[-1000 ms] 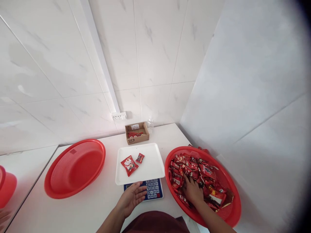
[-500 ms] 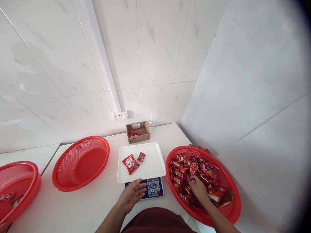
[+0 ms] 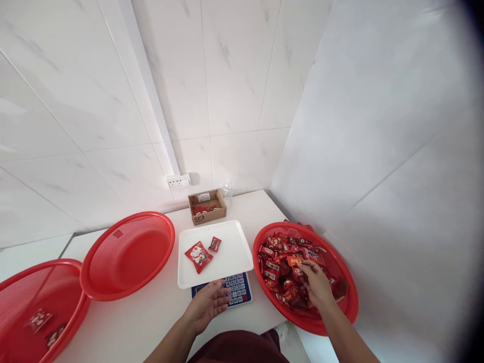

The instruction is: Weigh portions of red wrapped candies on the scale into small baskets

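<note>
My right hand (image 3: 316, 283) pinches a small orange-red snack packet (image 3: 294, 260) just above the heap of red wrapped snacks (image 3: 273, 275) in the right red basket (image 3: 350, 297). Palm turned inward and fingers apart, my left hand (image 3: 208, 304) hovers by the blue keypad of a scale (image 3: 239, 289) and holds nothing. The scale's white tray (image 3: 230, 247) carries a larger red snack packet (image 3: 198, 256) and a smaller dark red packet (image 3: 215, 244). My left fingers cover part of the keypad and its display side.
A bare red basket (image 3: 130, 262) stands left of the tray. Another red basket (image 3: 22, 282) at the far left holds a few packets. Behind the tray sit a small cardboard box (image 3: 207, 216) with red packets and a clear plastic bottle (image 3: 227, 194), near the wall.
My right hand has come up out of the heap with an orange-red packet between its fingers. My left hand stays nearly in place. The camera view has shifted slightly.
</note>
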Motion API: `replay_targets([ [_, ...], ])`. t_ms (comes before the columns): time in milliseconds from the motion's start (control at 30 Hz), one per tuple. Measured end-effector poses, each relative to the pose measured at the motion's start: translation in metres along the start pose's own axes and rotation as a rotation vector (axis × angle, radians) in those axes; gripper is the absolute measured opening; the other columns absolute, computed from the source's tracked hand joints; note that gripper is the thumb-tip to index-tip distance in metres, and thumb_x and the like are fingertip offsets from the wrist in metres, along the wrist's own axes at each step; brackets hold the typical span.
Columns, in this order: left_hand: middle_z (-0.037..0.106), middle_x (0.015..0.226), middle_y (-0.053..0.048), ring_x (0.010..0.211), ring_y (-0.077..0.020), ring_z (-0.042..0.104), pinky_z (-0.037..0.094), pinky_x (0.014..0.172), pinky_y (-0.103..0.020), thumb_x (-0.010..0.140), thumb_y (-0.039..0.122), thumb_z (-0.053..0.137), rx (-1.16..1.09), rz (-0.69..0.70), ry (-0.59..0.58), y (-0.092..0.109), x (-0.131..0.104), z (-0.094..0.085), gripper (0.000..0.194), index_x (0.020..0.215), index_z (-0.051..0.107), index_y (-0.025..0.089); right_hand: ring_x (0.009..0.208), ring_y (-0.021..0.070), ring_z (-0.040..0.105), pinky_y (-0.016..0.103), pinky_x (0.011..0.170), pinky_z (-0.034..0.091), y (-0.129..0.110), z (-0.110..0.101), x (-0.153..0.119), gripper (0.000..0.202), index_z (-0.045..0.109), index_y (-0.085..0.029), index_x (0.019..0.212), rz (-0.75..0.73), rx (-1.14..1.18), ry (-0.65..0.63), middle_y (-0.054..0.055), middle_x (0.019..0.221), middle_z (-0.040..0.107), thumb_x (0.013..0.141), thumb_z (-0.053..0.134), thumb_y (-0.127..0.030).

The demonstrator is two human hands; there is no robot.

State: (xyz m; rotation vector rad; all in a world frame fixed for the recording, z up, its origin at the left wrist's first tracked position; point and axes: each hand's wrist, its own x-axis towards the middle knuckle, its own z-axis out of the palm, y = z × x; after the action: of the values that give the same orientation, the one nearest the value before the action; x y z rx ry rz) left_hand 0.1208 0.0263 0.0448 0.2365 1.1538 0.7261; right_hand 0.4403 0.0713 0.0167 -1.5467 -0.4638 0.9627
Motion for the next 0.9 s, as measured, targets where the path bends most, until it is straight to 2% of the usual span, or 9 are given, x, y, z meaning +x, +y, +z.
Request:
replay_targets([
  [67, 0.067, 0.099, -0.009, 0.075, -0.0146, 0.065, 0.049, 0.07, -0.026, 0.081, 0.035, 0.061, 0.03, 0.006, -0.039, 0.001, -0.001, 0.004, 0.033, 0.106, 0.054, 0.016, 0.05, 0.0127, 0.054, 0.024, 0.047, 0.044, -0.007, 0.004, -0.011, 0.043, 0.053, -0.025, 0.078, 0.102, 0.063, -0.012, -0.008, 0.058, 0.058, 0.042, 0.075, -0.033],
  [133, 0.067, 0.099, -0.009, 0.076, -0.0145, 0.065, 0.048, 0.07, -0.026, 0.079, 0.035, 0.063, 0.076, 0.019, -0.095, 0.002, -0.002, 0.011, 0.033, 0.105, 0.055, 0.016, 0.051, 0.0122, 0.054, 0.024, 0.048, 0.044, -0.011, 0.009, -0.023, 0.044, 0.052, -0.025, 0.079, 0.138, 0.075, -0.052, -0.009, 0.058, 0.057, 0.043, 0.076, -0.033],
  [267, 0.066, 0.1, -0.009, 0.08, -0.0151, 0.064, 0.047, 0.069, -0.026, 0.073, 0.039, 0.069, 0.198, 0.051, -0.208, 0.004, -0.005, 0.03, 0.041, 0.105, 0.055, 0.017, 0.054, 0.0114, 0.052, 0.023, 0.049, 0.041, -0.013, 0.025, -0.051, 0.039, 0.053, -0.024, 0.078, 0.064, -0.028, -0.218, -0.008, 0.062, 0.055, 0.049, 0.076, -0.036],
  [400, 0.064, 0.103, -0.008, 0.08, -0.0148, 0.061, 0.045, 0.07, -0.026, 0.07, 0.045, 0.07, 0.297, 0.126, -0.306, 0.001, -0.006, 0.045, 0.047, 0.106, 0.057, 0.017, 0.052, 0.0098, 0.043, 0.023, 0.051, 0.038, -0.01, 0.051, -0.081, 0.025, 0.054, -0.022, 0.075, -0.054, -0.221, -0.499, -0.008, 0.058, 0.047, 0.058, 0.069, -0.034],
  [500, 0.066, 0.082, -0.004, 0.069, -0.0126, 0.058, 0.042, 0.065, -0.025, 0.069, 0.05, 0.069, 0.379, 0.217, -0.276, -0.006, -0.002, 0.045, 0.042, 0.092, 0.059, 0.015, 0.054, 0.0101, 0.041, 0.024, 0.053, 0.037, -0.01, 0.067, -0.098, 0.017, 0.055, -0.021, 0.071, -0.138, -0.339, -0.709, -0.007, 0.058, 0.046, 0.06, 0.065, -0.031],
  [600, 0.062, 0.064, 0.0, 0.059, -0.0119, 0.055, 0.04, 0.063, -0.026, 0.066, 0.053, 0.069, 0.395, 0.26, -0.193, -0.012, 0.002, 0.038, 0.042, 0.079, 0.057, 0.015, 0.054, 0.0105, 0.041, 0.024, 0.053, 0.037, -0.009, 0.074, -0.106, 0.018, 0.055, -0.021, 0.07, -0.119, -0.359, -0.813, -0.006, 0.059, 0.049, 0.061, 0.064, -0.032],
  [733, 0.062, 0.067, -0.001, 0.06, -0.0118, 0.055, 0.041, 0.064, -0.026, 0.067, 0.052, 0.068, 0.32, 0.28, -0.083, -0.003, 0.007, 0.025, 0.041, 0.081, 0.056, 0.015, 0.052, 0.0104, 0.043, 0.024, 0.051, 0.037, -0.003, 0.071, -0.099, 0.026, 0.055, -0.021, 0.076, -0.01, -0.307, -0.768, -0.006, 0.06, 0.05, 0.06, 0.067, -0.037],
  [833, 0.064, 0.088, -0.005, 0.072, -0.0139, 0.06, 0.045, 0.071, -0.028, 0.073, 0.046, 0.065, 0.172, 0.246, 0.003, 0.01, 0.009, 0.014, 0.048, 0.107, 0.052, 0.016, 0.051, 0.0111, 0.046, 0.024, 0.051, 0.04, 0.003, 0.065, -0.086, 0.032, 0.055, -0.022, 0.082, 0.05, -0.275, -0.654, -0.006, 0.06, 0.051, 0.061, 0.067, -0.042],
  [900, 0.062, 0.099, -0.008, 0.077, -0.0156, 0.062, 0.047, 0.075, -0.031, 0.077, 0.044, 0.062, 0.113, 0.206, 0.043, 0.016, 0.009, 0.008, 0.061, 0.127, 0.039, 0.019, 0.052, 0.0124, 0.049, 0.026, 0.051, 0.043, 0.007, 0.062, -0.079, 0.033, 0.055, -0.022, 0.082, -0.011, -0.314, -0.566, -0.005, 0.061, 0.051, 0.061, 0.065, -0.046],
])
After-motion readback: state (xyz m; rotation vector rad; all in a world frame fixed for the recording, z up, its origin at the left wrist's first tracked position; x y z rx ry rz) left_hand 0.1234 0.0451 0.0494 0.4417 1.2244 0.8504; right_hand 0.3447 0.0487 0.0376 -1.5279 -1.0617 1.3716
